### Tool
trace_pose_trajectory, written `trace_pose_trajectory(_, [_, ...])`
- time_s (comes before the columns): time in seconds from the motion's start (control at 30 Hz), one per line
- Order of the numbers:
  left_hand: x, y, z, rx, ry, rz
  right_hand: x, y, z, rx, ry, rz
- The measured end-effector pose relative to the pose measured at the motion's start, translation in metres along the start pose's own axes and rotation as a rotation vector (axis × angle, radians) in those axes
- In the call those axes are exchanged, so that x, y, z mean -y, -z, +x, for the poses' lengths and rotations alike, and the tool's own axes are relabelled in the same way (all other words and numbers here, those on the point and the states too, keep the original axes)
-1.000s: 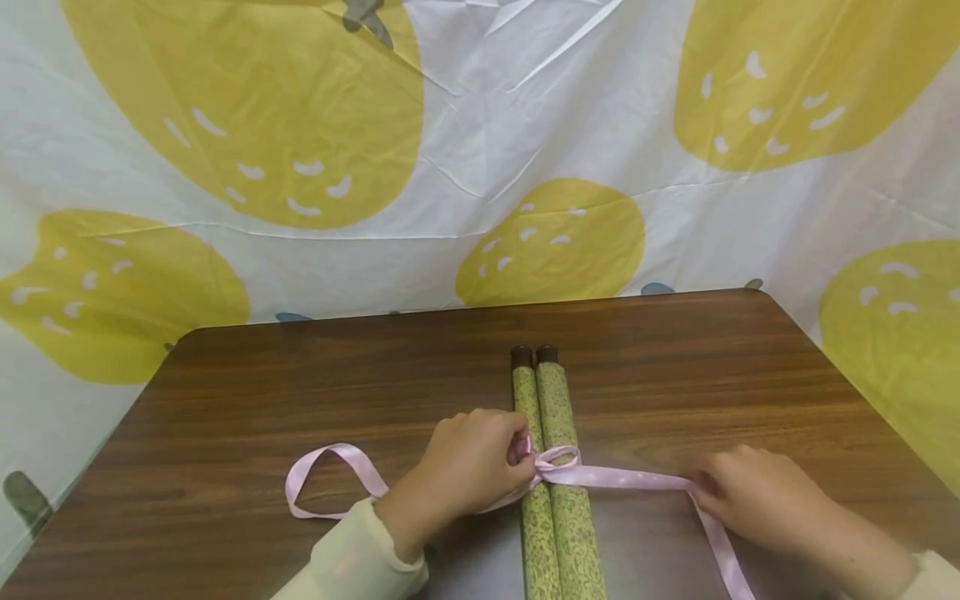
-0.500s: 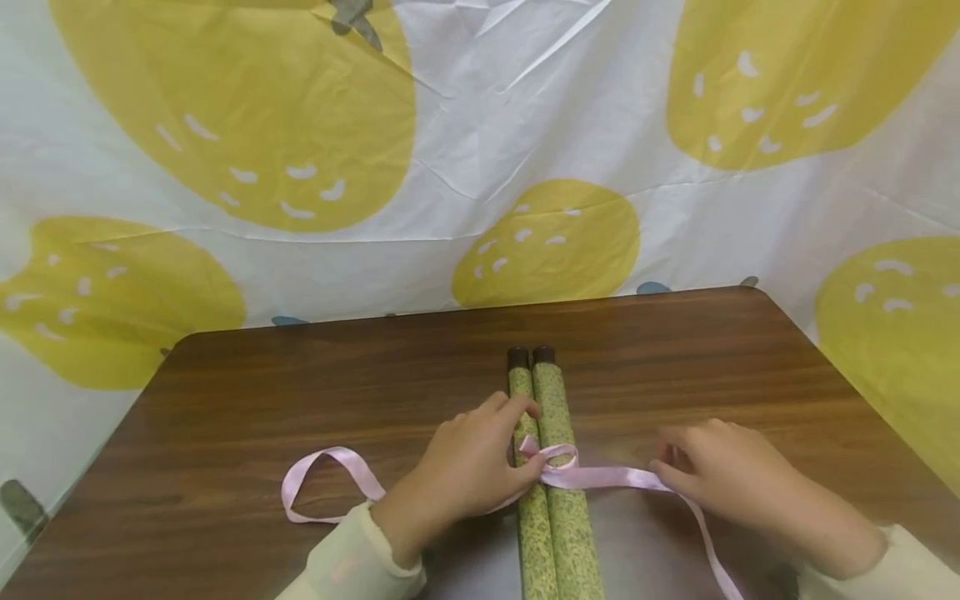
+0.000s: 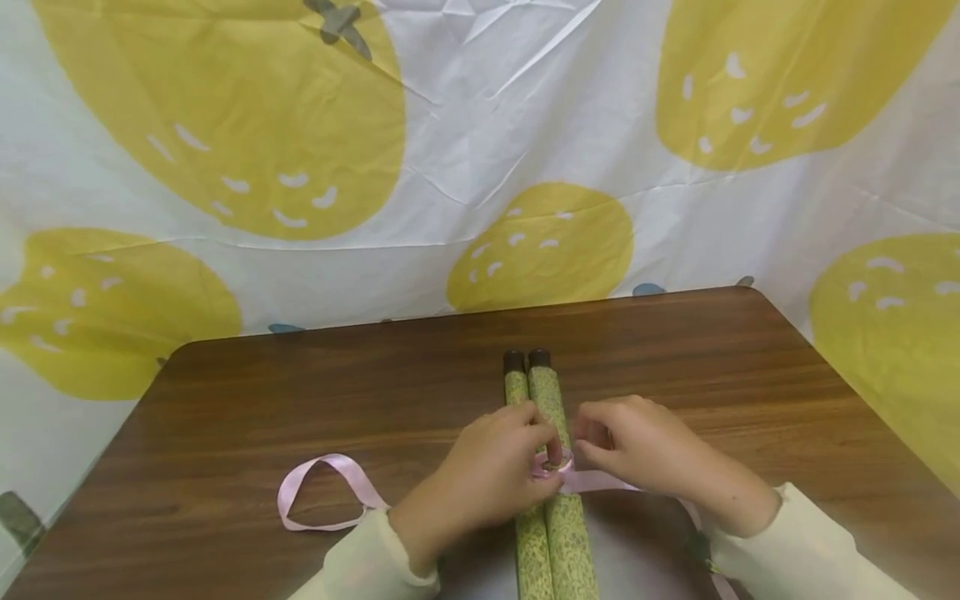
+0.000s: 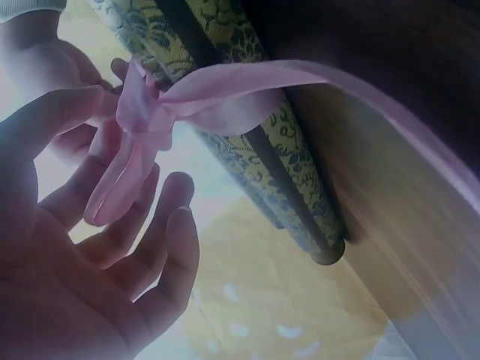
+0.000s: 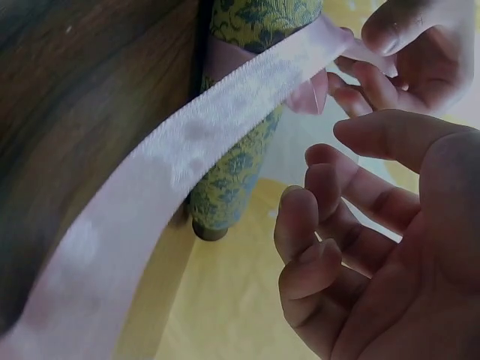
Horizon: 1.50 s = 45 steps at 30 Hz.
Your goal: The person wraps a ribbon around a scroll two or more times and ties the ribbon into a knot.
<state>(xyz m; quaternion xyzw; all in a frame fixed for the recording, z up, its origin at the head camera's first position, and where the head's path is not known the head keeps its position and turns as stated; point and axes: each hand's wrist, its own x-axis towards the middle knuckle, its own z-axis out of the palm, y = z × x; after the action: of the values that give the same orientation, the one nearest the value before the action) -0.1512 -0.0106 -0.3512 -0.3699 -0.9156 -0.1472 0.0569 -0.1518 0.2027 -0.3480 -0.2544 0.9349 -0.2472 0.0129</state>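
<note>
Two yellow-green patterned rolls [image 3: 570, 533] with dark end caps, like scrolls, lie side by side on the wooden table. Around them runs a pink satin ribbon [image 3: 592, 481], tied with a knot and a loop [image 4: 120, 184] on top. My left hand [image 3: 498, 467] is at the knot, its thumb and fingers parted about the loop; no firm pinch shows. Just right of the rolls, my right hand [image 3: 641, 442] hovers with loosely bent fingers, near the ribbon but not holding it. The ribbon's right tail [image 5: 180, 150] hangs past that hand, partly hidden by the arm in the head view.
The ribbon's other tail [image 3: 288, 492] lies in a curl on the table [image 3: 360, 392], left of the left forearm. Behind the table's far edge hangs a white cloth [image 3: 427, 183] printed with yellow fruit.
My right hand has released the right tail and moved left, close to the knot. My left hand has shifted slightly right, and its lifted index finger has come down toward the loop.
</note>
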Motion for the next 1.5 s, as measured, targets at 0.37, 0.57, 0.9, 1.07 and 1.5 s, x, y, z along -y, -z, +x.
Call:
trace_pose_trajectory(0.37, [-0.003, -0.005, 0.001, 0.041, -0.009, 0.020, -0.004, -0.005, 0.003, 0.002, -0.032, 0.029])
trace_pose_trajectory(0.57, [-0.003, -0.007, 0.002, 0.011, -0.004, 0.034, -0.006, -0.004, 0.003, 0.000, -0.035, 0.028])
trace_pose_trajectory(0.9, [-0.002, -0.010, 0.010, -0.019, 0.065, -0.012, -0.007, -0.002, 0.003, -0.018, -0.027, 0.010])
trace_pose_trajectory(1.07, [0.000, -0.014, 0.014, -0.001, 0.106, -0.031, -0.008, -0.001, 0.003, -0.032, -0.016, -0.003])
trace_pose_trajectory(1.5, [0.000, -0.012, 0.016, 0.078, 0.135, -0.100, -0.006, -0.003, 0.003, 0.001, -0.045, 0.003])
